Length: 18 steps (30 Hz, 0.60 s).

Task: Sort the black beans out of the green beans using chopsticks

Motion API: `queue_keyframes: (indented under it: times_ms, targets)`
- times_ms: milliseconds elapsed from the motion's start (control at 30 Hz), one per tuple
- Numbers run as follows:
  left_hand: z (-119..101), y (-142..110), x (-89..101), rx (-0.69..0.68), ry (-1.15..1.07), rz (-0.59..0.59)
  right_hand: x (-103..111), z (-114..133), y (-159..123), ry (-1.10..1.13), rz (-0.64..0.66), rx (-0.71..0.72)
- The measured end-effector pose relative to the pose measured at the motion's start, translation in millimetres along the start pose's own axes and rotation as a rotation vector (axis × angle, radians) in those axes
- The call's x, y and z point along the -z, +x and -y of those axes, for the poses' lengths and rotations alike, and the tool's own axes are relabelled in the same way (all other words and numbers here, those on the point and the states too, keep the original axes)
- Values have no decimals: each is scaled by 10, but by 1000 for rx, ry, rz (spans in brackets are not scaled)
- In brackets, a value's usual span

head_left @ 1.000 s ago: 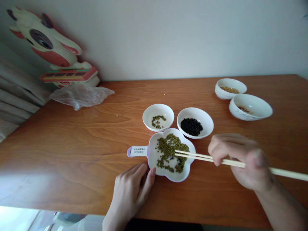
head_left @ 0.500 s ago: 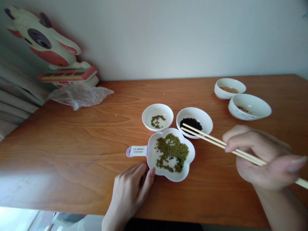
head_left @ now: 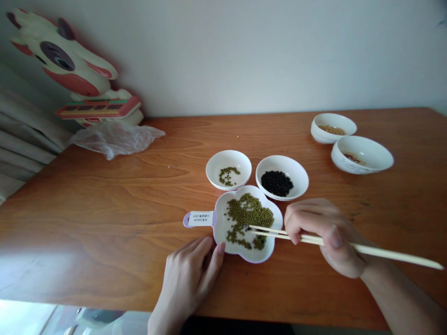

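Plastic bag (head_left: 117,138): well left of dish (head_left: 220,231).
Left hand (head_left: 186,267): fingers curled, grip unclear, thumb at dish's rim, probably steadying it.
Dish: on surface (head_left: 104,223), green beans (head_left: 249,213) inside.
Right hand (head_left: 328,237): fingers pinching chopsticks (head_left: 391,254), tips inside dish.

The flower-shaped dish (head_left: 258,257), white inside with a lilac rim, lies face up on the worktop (head_left: 104,223), its lilac handle (head_left: 186,219) pointing left under a white label (head_left: 200,218). Small green beans (head_left: 249,213) cover much of its bottom, densest toward the far side, with white showing along the left and near edges. Two pale chopsticks (head_left: 384,251) reach in from the right, tips slightly parted among the beans, close to a small dark bean (head_left: 247,228).
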<state>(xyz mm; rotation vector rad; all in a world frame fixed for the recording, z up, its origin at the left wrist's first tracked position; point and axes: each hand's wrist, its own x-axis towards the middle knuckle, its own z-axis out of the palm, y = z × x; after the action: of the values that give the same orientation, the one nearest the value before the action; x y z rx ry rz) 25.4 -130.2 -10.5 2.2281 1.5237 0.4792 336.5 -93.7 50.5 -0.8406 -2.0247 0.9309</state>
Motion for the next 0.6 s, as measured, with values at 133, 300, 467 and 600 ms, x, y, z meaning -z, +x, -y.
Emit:
queue_keyframes:
  times_ms: [133,300,467,600]
  targets:
    - [-8,-4,4,-2,1,-2,1,-7,-4,-15,5,-5]
    - [-5,-3,1,-13,8,-11,-11,-5,8,-57,17,-6]
    - [-8,7,1,-15,7,-16,-18,-2,2,-60,15,25]
    - [-7,8,3,-19,13,-23,-28,-11,-2,-32,-12,26]
